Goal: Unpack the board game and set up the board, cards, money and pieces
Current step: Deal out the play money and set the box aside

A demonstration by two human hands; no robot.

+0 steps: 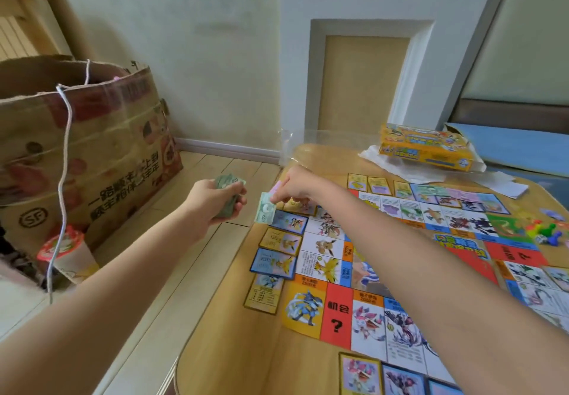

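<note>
— What's on the left?
— The left hand, off the table edge, fingers curled round the wad of money.
— And the right hand?
— It pinches one note, hanging long axis down over the table's left edge, just above the cards beside the board.

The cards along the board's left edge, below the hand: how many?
4 cards in a column: blue, yellow, blue, yellow. More may hide under the right hand.
</note>
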